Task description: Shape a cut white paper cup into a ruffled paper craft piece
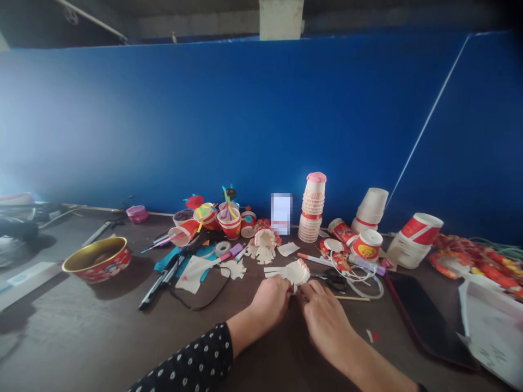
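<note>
Both hands low on the dark tabletop (81, 337), near its front edge, side by side and almost touching. Left hand (267, 302) curled, fingertips pinching the near rim of a cut paper cup (295, 271) with white strips fanned out to its left. Right hand (322, 316) likewise curled, fingertips pressed on the same cup from the other side. Dark dotted sleeve (192, 362) on the left forearm, right forearm bare.

Just beyond the cup, black scissors (333, 280) lying flat, and a red-capped pen (316, 259) angled toward them. Farther back, a second cut cup (265, 239) with hand-shaped paper pieces beside it. Toward the back edge, against the blue wall (245, 120), a tall stack of paper cups (312, 209) and a shorter leaning stack (370, 209). At the left side, well apart from the hands, a gold-lined red bowl (97, 258). At the right, a dark phone (425, 318) lying flat, near the right hand. Between bowl and hands, pens, a tape roll (223, 248) and paper scraps scattered.
</note>
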{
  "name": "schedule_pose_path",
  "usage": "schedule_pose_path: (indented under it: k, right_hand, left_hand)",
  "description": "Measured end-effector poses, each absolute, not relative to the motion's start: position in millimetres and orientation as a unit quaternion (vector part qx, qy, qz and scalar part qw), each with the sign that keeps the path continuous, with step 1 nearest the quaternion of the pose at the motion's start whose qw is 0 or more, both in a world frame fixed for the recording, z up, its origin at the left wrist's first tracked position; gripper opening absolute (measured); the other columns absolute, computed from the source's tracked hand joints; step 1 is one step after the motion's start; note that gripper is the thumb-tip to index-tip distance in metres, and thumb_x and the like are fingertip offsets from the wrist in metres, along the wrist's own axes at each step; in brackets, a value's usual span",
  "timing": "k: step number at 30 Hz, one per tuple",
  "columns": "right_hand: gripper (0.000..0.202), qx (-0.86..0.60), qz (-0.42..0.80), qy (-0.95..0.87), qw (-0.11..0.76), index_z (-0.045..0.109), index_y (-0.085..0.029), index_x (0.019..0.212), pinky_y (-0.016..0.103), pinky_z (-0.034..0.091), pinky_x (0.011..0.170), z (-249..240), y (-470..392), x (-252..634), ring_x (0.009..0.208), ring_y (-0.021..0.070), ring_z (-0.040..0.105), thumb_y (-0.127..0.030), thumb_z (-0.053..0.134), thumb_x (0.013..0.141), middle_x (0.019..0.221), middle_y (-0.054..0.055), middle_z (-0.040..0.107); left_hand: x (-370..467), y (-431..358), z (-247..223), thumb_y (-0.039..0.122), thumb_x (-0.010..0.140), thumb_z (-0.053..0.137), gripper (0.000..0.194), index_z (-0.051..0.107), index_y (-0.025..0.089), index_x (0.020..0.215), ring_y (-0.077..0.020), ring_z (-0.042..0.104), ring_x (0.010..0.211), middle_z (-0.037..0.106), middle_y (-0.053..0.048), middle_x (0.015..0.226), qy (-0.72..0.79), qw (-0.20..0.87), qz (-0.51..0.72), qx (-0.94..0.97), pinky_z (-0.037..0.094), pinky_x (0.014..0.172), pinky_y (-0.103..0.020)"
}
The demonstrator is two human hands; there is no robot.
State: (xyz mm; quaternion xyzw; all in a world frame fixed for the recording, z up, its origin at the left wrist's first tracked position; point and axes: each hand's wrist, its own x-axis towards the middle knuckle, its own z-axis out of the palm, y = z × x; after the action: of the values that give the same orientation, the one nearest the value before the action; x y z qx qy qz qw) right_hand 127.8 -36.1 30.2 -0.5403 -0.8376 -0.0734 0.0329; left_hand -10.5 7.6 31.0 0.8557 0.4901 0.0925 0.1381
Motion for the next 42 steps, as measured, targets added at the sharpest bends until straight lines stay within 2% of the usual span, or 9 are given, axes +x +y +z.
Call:
schedule_pose_path:
  k: [14, 19, 24, 30, 37, 42]
  right_hand:
    - [0.024, -0.539, -0.082, -0.836, 0.063, 0.066, -0.015, 0.098, 0.036, 0.038, 0.081, 19, -30, 130, 0.095, 0.0243, 0.049, -0.009, 0.047, 0.084, 0.1, 0.009, 0.061]
    - [0.023, -0.537, -0.085, -0.838, 0.056, 0.066, -0.014, 0.097, 0.036, 0.038, 0.082, 18, -29, 129, 0.094, 0.0249, 0.049, -0.01, 0.048, 0.084, 0.098, 0.01, 0.061]
    - [0.025, -0.548, -0.073, -0.832, 0.052, 0.065, -0.013, 0.098, 0.035, 0.039, 0.083, 20, -32, 130, 0.097, 0.0248, 0.049, -0.009, 0.045, 0.085, 0.1, 0.011, 0.06]
    - [0.031, -0.544, -0.078, -0.832, 0.076, 0.061, -0.015, 0.109, 0.033, 0.04, 0.084, 19, -36, 137, 0.096, 0.0224, 0.051, -0.006, 0.043, 0.084, 0.105, 0.012, 0.059]
    - [0.031, -0.525, -0.087, -0.843, 0.077, 0.064, -0.015, 0.097, 0.031, 0.038, 0.082, 23, -37, 137, 0.087, 0.0195, 0.056, -0.001, 0.042, 0.081, 0.09, 0.009, 0.064]
    - [0.03, -0.529, -0.078, -0.842, 0.07, 0.064, -0.013, 0.095, 0.03, 0.038, 0.081, 23, -35, 137, 0.089, 0.0194, 0.057, 0.0, 0.043, 0.08, 0.093, 0.01, 0.065]
  left_hand:
    - [-11, 5, 33, 0.007, 0.076, 0.046, 0.024, 0.069, 0.012, 0.082, -0.0214, 0.059, 0.082, 0.064, -0.01, 0.086, 0.459, 0.135, 0.104, 0.872, 0.045, 0.075, -0.028]
    - [-10, 6, 28, 0.011, 0.08, 0.047, 0.022, 0.068, 0.013, 0.082, -0.0216, 0.059, 0.082, 0.062, -0.01, 0.087, 0.46, 0.125, 0.094, 0.874, 0.045, 0.074, -0.028]
    - [-7, 8, 21, 0.016, 0.084, 0.043, 0.025, 0.067, 0.013, 0.078, -0.0192, 0.06, 0.073, 0.061, -0.01, 0.086, 0.478, 0.104, 0.075, 0.869, 0.045, 0.066, -0.026]
    - [-3, 12, 10, 0.016, 0.084, 0.043, 0.023, 0.066, 0.013, 0.08, -0.0172, 0.06, 0.07, 0.06, -0.009, 0.086, 0.477, 0.085, 0.066, 0.872, 0.046, 0.065, -0.025]
    - [-3, 11, 13, 0.015, 0.083, 0.045, 0.02, 0.065, 0.013, 0.08, -0.0188, 0.058, 0.072, 0.059, -0.009, 0.086, 0.453, 0.045, 0.048, 0.889, 0.049, 0.064, -0.027]
    - [-4, 9, 18, 0.016, 0.085, 0.043, 0.022, 0.064, 0.015, 0.08, -0.0197, 0.055, 0.079, 0.057, -0.008, 0.086, 0.46, 0.028, 0.06, 0.886, 0.048, 0.064, -0.027]
